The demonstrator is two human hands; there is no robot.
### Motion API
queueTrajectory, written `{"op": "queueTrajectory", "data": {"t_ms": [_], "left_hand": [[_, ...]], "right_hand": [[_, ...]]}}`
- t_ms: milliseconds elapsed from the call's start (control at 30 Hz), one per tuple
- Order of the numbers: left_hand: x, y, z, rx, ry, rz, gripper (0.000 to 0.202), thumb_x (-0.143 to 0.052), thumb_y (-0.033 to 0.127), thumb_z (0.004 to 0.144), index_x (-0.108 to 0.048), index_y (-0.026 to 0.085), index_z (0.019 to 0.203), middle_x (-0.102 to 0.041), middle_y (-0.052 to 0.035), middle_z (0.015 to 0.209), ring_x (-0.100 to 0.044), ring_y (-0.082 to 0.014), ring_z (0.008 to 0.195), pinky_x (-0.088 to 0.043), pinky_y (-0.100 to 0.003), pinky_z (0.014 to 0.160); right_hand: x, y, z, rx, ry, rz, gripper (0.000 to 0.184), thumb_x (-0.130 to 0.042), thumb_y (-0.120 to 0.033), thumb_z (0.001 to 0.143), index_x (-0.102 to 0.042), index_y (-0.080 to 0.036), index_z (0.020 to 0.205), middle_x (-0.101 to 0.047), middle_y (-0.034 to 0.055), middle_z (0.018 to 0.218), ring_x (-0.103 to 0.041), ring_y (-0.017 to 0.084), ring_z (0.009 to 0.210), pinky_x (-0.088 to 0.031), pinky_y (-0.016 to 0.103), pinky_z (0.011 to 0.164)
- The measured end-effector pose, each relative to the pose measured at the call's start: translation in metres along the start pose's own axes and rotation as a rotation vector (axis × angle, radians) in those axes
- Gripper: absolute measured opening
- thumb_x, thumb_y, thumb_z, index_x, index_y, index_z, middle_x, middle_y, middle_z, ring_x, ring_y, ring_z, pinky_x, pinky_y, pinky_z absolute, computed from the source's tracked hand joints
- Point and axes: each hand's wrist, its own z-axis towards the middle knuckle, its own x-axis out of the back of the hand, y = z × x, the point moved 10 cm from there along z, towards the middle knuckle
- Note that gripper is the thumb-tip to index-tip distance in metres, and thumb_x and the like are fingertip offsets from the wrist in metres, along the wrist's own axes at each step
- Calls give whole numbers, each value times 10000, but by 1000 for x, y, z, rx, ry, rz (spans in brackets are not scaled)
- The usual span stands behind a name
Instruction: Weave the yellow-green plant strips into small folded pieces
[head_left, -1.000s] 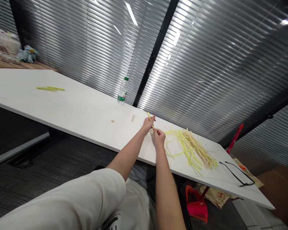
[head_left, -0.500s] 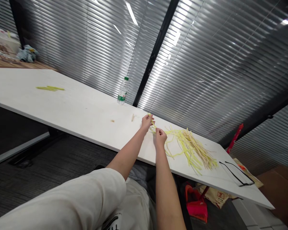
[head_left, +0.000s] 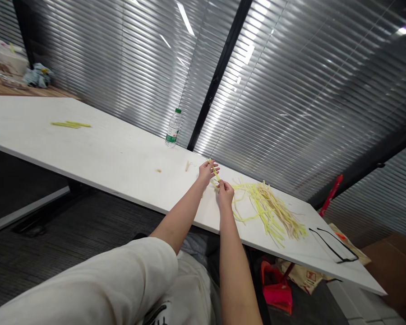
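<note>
Lying well left of the bottle: short yellow strips. Right of the bottle, left hand pinches a yellow strand, other fingers spread; right hand pinches it lower. Farther right: strand pile, then eyeglasses.

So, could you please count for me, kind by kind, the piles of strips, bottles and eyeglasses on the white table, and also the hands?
Piles of strips: 2, the small yellow pile and the large yellow and cream pile
Green-capped bottle: 1
Eyeglasses: 1 pair
Hands: 2, left hand and right hand
Total: 6
</note>
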Motion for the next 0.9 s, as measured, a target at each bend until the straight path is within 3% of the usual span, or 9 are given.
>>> {"op": "queueTrajectory", "data": {"t_ms": [667,900], "left_hand": [[-6,6,-5,15,-33,-14,253,-530,357,832,-542,154,984,-623,-97,924,-626,-140,725,-504,-316,736],[-7,4,-4,16,-43,-9,248,-532,340,828,-536,148,985,-625,-103,921,-631,-144,699,-507,-331,723]], "right_hand": [[-21,2,0,-27,-177,100,362,-612,-413,683,-688,-115,876,-617,33,677,-487,99,581,-391,222,530],[-19,8,1,-72,-143,110,364,-642,-412,639,-678,-104,829,-636,46,679,-487,92,522,-408,229,503]]}}
